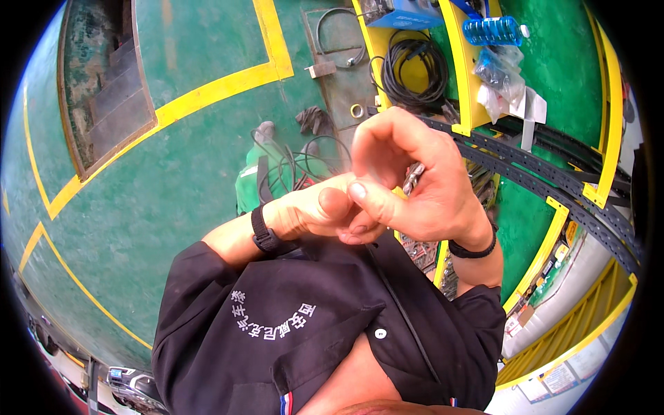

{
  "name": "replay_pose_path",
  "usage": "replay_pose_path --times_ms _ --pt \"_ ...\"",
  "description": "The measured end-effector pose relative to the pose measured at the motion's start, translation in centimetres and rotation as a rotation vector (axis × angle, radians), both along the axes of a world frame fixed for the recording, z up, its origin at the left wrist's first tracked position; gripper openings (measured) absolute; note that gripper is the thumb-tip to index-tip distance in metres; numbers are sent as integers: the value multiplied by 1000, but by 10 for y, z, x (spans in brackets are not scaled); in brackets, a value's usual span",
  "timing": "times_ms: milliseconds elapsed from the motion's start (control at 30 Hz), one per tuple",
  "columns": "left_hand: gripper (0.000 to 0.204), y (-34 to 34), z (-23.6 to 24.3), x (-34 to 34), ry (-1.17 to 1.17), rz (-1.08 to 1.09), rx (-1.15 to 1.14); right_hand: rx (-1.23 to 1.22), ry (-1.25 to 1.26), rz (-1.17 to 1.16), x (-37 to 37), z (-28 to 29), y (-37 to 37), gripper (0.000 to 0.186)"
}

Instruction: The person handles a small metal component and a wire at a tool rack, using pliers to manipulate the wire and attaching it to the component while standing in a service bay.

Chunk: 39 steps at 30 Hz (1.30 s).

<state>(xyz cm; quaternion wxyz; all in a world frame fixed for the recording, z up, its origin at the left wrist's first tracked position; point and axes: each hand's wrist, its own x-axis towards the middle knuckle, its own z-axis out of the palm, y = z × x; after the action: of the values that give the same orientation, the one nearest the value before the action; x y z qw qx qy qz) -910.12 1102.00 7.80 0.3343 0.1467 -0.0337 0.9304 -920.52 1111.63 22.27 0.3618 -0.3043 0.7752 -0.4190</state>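
My left hand (339, 213) and my right hand (432, 183) meet in front of my chest, the right thumb pressed against the left fingers. The left fingers are curled in, and whatever they may pinch is hidden. On the right, the fingers arch round toward the thumb. A shiny twisted metal piece (413, 178), like a drill bit, shows in the gap between right thumb and palm. Whether that hand grips it or it lies behind cannot be told. A black band (263, 232) circles the left wrist, and another dark band (474, 249) the right.
At the right stand yellow-framed shelves (462, 76) with a coiled black cable (415, 72), a bottle of blue liquid (494, 31) and plastic bags (499, 76). Perforated black rails (539, 169) cross there. A dark glove-like cloth (315, 120) lies on the floor. A recessed pit (111, 90) lies far left.
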Motion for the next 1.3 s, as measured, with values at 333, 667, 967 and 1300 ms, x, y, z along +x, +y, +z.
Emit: replay_pose_path --times_ms 333,667,967,1300 --pt "66 -3 -4 7 -34 138 -196 25 298 87 18 18 5 35" --pt "49 -10 1 15 -123 418 -208 -63 383 80 39 24 7 14" --pt "37 -8 1 26 -162 420 -305 -54 472 12 57 26 12 16" --pt "40 -4 4 33 -156 445 -360 -77 589 22 66 21 17 21"
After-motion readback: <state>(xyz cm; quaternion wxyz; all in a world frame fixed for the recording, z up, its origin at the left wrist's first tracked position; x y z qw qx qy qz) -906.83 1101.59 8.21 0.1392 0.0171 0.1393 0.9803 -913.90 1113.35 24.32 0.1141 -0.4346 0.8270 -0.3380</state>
